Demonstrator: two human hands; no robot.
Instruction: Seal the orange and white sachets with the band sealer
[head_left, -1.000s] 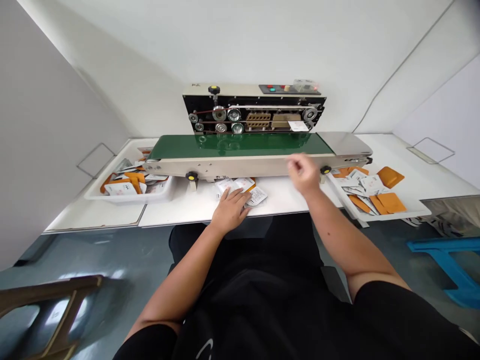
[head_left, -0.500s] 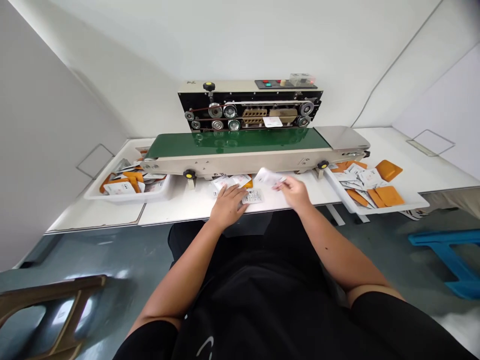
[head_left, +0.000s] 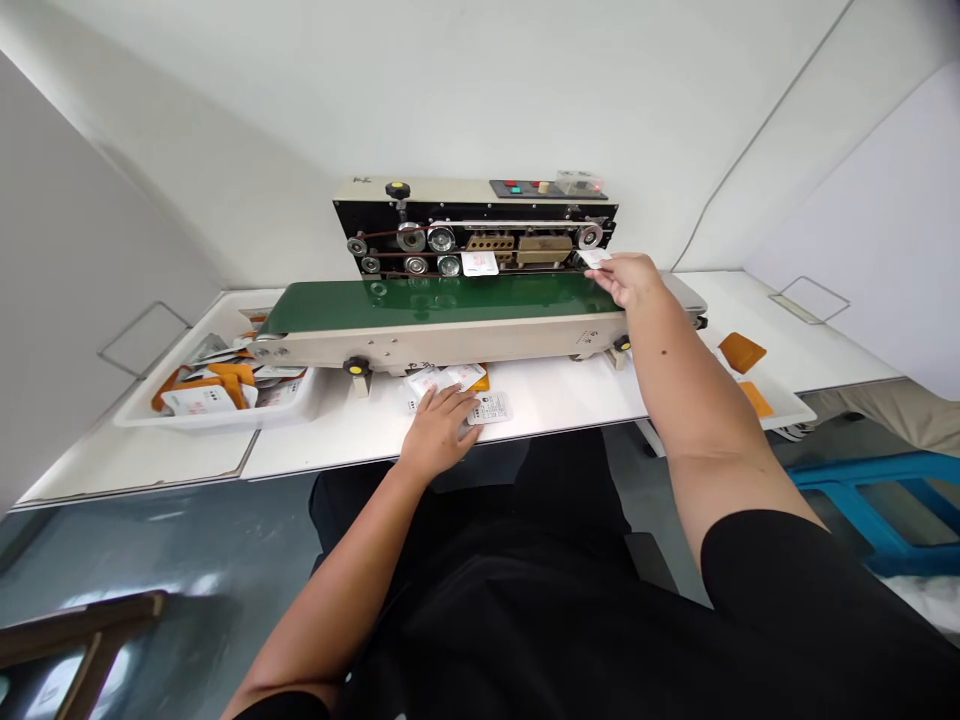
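My right hand [head_left: 628,278] pinches a small white sachet [head_left: 595,258] at the right end of the band sealing machine [head_left: 480,225], beside its right-hand rollers. Another white sachet [head_left: 480,263] hangs in the machine near the brass blocks, above the green conveyor belt [head_left: 442,303]. My left hand [head_left: 441,430] lies flat on the table with its fingers spread, partly over several white sachets [head_left: 425,382]. One printed sachet [head_left: 491,407] pokes out to the right of its fingertips, and an orange edge shows behind the pile.
On the left, a white tray [head_left: 292,412] holds a heap of white and orange sachets. A second white tray [head_left: 793,408] at the right is partly hidden by my right arm. A blue stool [head_left: 832,480] stands at the right, a brown stool [head_left: 97,640] at lower left.
My right hand has carried its sachet up from the table to the machine's right end. The sachet in the machine has moved left along it. My left hand stays on the pile.
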